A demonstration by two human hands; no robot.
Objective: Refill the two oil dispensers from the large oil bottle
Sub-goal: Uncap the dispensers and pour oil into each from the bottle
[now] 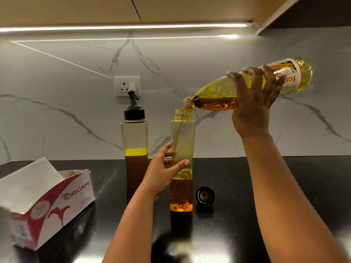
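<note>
From the head view, the right hand [254, 103] grips the large oil bottle [247, 88], tipped with its long axis nearly level, base up to the right, mouth pointing down-left over the open oil dispenser [182, 160]. A thin stream of oil [178, 137] runs inside. The left hand [163, 173] wraps that upright dispenser's middle on the black surface [247, 234]. The capped oil dispenser [134, 149] stands just left; a loose black cap [205, 197] lies right; a tissue box [47, 204] sits near left.

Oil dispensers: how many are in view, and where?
2. The capped dispenser stands on the counter's left; the open dispenser, right of it, is held by the left hand. None appears hidden.
</note>
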